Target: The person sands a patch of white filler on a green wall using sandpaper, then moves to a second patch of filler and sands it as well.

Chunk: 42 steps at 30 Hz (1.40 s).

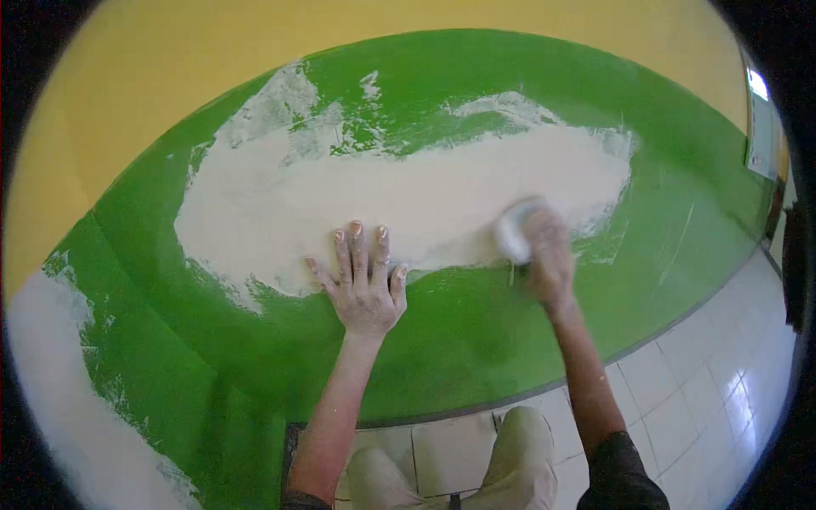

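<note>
My left hand [367, 289] lies flat against the wall with its fingers spread, its fingertips smeared with white. Under those fingers is the lower edge of a broad white filler patch [382, 191] on the green paint. Farther right, my right hand [551, 255] is closed round a whitish sanding pad [513, 231], pressed to the patch near its lower right part. Motion blurs both this hand and the pad, so the pad's exact make is hard to see.
Green wall paint [476, 340] surrounds the patch, with yellow paint [425, 13] above. A second white patch [59, 382] covers the wall at lower left. Pale floor tiles [680, 391] and my knees [523, 442] are below. A framed panel [762, 127] hangs at far right.
</note>
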Each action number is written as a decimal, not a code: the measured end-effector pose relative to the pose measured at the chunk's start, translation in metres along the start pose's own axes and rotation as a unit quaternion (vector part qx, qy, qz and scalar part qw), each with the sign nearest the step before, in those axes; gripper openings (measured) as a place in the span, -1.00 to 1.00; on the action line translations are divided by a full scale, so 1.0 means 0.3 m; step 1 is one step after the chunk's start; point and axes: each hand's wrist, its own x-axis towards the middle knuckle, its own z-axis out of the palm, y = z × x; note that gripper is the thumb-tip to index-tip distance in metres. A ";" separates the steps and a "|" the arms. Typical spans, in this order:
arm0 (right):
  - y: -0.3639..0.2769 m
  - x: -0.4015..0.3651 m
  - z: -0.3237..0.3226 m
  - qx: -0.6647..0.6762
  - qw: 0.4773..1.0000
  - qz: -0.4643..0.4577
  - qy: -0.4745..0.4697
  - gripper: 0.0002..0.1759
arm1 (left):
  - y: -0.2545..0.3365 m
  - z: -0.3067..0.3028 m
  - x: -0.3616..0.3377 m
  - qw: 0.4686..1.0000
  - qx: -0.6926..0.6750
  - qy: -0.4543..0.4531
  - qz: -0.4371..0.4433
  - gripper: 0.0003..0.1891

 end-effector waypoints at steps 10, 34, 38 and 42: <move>-0.230 0.111 0.128 0.065 0.981 0.143 0.115 -0.54 | 0.003 0.018 -0.008 1.000 -0.002 0.019 -0.002 -0.38; 0.061 0.259 0.026 -0.048 0.911 0.361 0.193 -0.50 | 0.012 0.014 -0.019 1.000 0.002 0.022 0.002 -0.38; -0.259 0.185 0.071 0.062 0.995 0.075 -0.009 -0.47 | 0.009 0.016 -0.013 1.000 -0.007 0.022 0.000 -0.39; -0.094 0.169 -0.023 0.209 0.938 0.276 -0.014 -0.48 | 0.009 0.022 -0.016 1.000 0.000 0.026 -0.002 -0.39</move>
